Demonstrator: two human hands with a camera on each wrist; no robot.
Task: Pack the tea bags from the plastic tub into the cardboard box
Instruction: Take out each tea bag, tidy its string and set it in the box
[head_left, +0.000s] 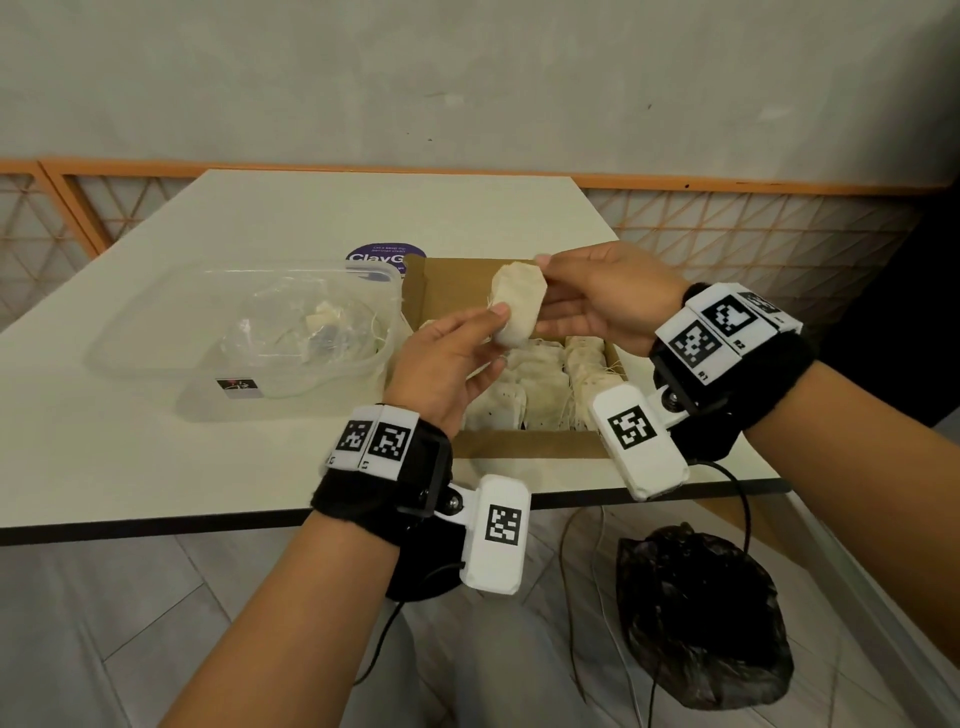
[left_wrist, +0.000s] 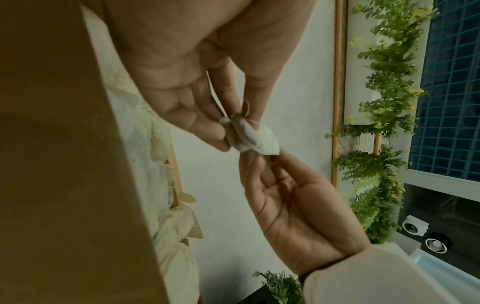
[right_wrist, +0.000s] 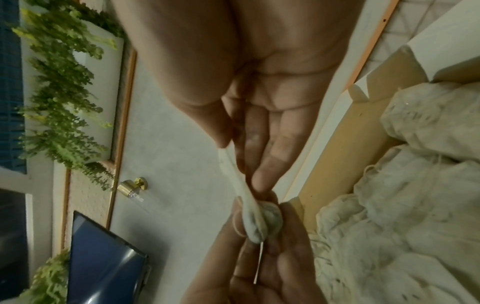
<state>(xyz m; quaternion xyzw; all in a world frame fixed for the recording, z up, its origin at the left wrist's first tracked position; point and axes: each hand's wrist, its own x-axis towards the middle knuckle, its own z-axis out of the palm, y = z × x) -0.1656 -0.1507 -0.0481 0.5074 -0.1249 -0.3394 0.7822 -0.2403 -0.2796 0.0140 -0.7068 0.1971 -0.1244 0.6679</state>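
Two hands on one tea bag (head_left: 519, 304), held in the air right above the cardboard box (head_left: 524, 447). Left hand (head_left: 441, 364) pinches the lower end w/ thumb + fingertips, right hand (head_left: 602, 301) pinches the upper end; both are gripping it, nothing else held. Wrist views show the bag edge-on, squeezed flat btwn thumb and fingers, w/ a loose string (right_wrist: 259, 263) hanging off it toward the left palm.

Box sits directly under both hands and looks mostly full: rows of packed bags (head_left: 540, 384) below the wrists, strings tangled at the side under the right hand. Plastic tub (head_left: 249, 332) is on the counter out past the left hand, w/ a few bags still inside, count unclear.

My read on the step: straightening the bag before dropping it in. To do it well:
- keep the pinch light, paper is thin, prob tears if both hands pull apart
- tuck the string against the bag first so it doesn't snag on neighbours
- lower it flat into the free gap at the far end of the box, beyond the fingertips
- release one hand, use the other to press it level w/ the rest.
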